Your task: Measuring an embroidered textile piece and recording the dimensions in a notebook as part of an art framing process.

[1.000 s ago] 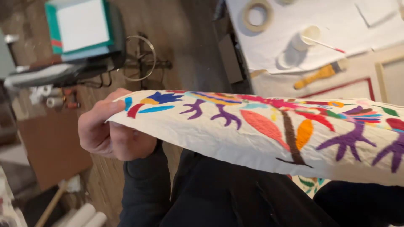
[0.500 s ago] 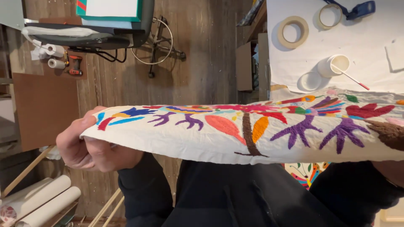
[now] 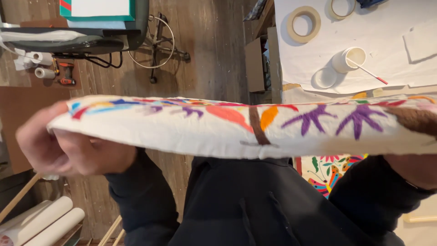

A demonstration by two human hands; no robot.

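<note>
Embroidered cloth (image 3: pixel 246 132) held taut, level.
Left hand (image 3: pixel 68 150) clenched on its end; right hand (image 3: pixel 409 171) mostly hidden, grip indeterminate.

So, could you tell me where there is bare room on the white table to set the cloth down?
The table is bare right of the cup, around the flat white sheet, and in the strip between the tape roll and the lid. It is crowded at the top edge. The left hand and right hand hold the cloth.
</note>
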